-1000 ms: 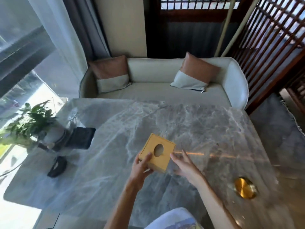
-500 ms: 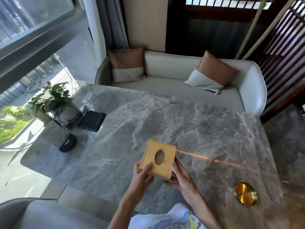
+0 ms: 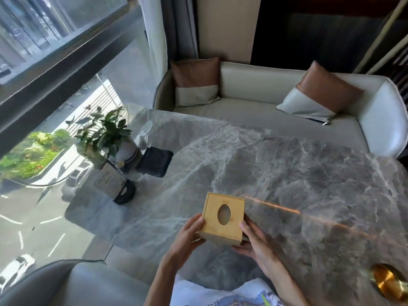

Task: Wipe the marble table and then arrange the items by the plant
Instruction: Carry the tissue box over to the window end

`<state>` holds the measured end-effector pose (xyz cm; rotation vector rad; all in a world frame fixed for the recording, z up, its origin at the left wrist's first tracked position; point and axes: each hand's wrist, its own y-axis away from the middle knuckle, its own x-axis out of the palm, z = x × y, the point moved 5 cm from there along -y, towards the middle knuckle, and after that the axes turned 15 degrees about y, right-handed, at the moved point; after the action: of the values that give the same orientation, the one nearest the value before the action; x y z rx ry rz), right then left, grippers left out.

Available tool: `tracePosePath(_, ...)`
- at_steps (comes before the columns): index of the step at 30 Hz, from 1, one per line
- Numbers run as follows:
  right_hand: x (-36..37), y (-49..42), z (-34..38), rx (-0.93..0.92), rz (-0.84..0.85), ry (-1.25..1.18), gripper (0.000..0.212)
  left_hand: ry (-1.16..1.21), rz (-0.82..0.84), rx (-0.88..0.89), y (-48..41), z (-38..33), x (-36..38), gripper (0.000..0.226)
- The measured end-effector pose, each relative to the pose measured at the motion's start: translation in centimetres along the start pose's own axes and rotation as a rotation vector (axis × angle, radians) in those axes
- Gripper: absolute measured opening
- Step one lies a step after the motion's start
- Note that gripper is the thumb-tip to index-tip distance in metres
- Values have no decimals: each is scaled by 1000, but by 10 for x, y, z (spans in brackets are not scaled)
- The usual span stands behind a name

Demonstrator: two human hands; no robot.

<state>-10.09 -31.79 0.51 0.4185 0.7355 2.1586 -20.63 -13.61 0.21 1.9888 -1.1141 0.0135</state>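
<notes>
A square wooden tissue box point(image 3: 223, 218) with an oval hole in its top is held above the near part of the grey marble table point(image 3: 298, 177). My left hand point(image 3: 184, 237) grips its left side and my right hand point(image 3: 256, 241) grips its right side and underside. The potted plant point(image 3: 103, 133) in a white pot stands at the table's left end by the window. Beside the plant lie a folded dark cloth point(image 3: 155, 161), a small card stand point(image 3: 109, 182) and a black round holder point(image 3: 124, 193).
A round gold dish point(image 3: 389, 283) sits at the table's near right. A clear glass point(image 3: 145, 129) stands behind the plant. A cream sofa point(image 3: 265, 102) with two brown-and-white cushions lines the far side. A grey chair back point(image 3: 66, 283) is at lower left, next to the window.
The view has swung left toward the plant and window. Both hands have closed fully on the box, squared it up and lifted it toward me.
</notes>
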Motion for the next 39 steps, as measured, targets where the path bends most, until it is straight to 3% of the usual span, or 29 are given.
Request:
tracePosePath(3,45,-29,11,26,-34,-4,50,-28,41,-21,-22,-30,-43,45)
tracePosePath(7,113,-71,19,94,-77,-39,39,-86,89,-73,-47,-73,-107,46)
tracePosePath(11,175,-99,21,201,-88,-54,31,-103,58,-142,-56,-105,-164,49)
tracePosePath(19,241,-137,17,333,-4,62,36,-115,-4,-228,-78,-119,-233,46)
tracePosePath(25,253,-184,53,339,-90,146,54,-167,-33,-252,-123,-151,-228,51)
tracePosePath(30,240,-246,123,238,-146,166,37,-275,-31,-166,-198,-224,-203,46)
tracePosePath(35,231,-303,177,170,-169,199,50,-338,41,-159,-250,-283,-186,65)
tracePosePath(38,229,-338,208,143,-183,204,40,-378,49,-115,-289,-315,-185,54)
tracePosePath(39,228,-351,217,135,-184,211,45,-379,44,-91,-300,-325,-185,49)
